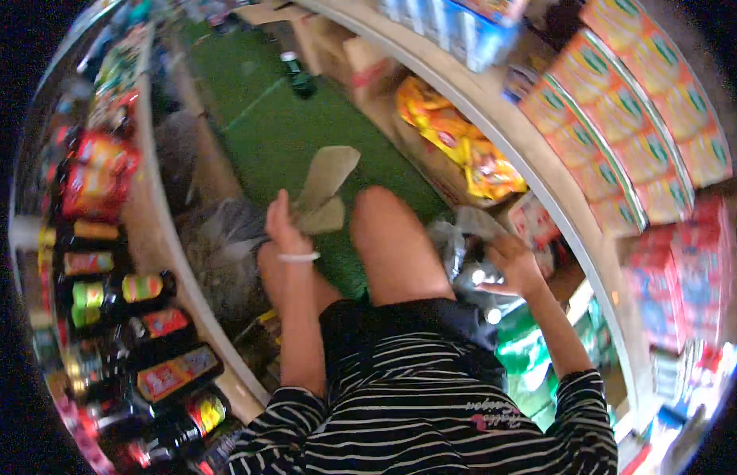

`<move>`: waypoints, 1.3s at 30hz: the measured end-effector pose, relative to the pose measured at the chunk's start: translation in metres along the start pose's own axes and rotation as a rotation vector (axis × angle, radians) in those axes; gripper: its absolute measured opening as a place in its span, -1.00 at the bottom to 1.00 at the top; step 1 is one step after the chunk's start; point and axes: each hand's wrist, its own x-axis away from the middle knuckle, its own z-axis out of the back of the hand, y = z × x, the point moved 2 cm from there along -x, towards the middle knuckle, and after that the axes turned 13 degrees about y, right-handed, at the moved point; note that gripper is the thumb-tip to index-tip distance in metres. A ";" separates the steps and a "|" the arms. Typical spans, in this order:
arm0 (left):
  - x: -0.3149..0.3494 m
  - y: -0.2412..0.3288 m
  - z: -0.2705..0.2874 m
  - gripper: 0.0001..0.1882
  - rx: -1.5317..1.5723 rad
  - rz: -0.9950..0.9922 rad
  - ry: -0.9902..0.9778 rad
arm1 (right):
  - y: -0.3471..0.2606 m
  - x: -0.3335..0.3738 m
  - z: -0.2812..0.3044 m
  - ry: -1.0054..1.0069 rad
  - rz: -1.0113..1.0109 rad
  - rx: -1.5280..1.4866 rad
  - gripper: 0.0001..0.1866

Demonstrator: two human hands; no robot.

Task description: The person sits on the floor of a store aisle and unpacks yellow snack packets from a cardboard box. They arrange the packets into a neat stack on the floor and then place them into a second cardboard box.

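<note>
My left hand (283, 229) is closed on a limp tan cloth (327, 184), which hangs out over the floor between my knees. A pale band circles that wrist. Over on the right, my right hand (512, 267) reaches into the low shelf, thumb and fingers apart. It is at some shiny, clear-plastic-wrapped goods (470, 273); blur hides whether it touches them. Just below that hand lie green plastic-wrapped bottles (527, 348).
Left shelving holds dark sauce bottles (178, 372) and red packets (103, 174). A clear plastic bag (222, 245) sits by my left knee. Yellow packets (459, 142) fill the lower right shelf, below stacked orange boxes (622, 111). A green bottle (297, 77) is on the green floor (254, 119).
</note>
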 end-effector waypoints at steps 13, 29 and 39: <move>0.051 0.027 -0.008 -0.71 -0.360 -0.059 -0.458 | -0.100 0.024 0.015 0.397 -0.571 -0.295 -0.52; 0.242 -0.129 -0.065 -0.42 -0.808 -0.284 -1.421 | -0.133 0.243 -0.027 0.603 -1.991 -0.279 0.03; 0.240 -0.117 -0.070 -0.43 -0.730 -0.303 -1.443 | -0.112 0.258 -0.031 1.165 -2.034 -0.200 -0.51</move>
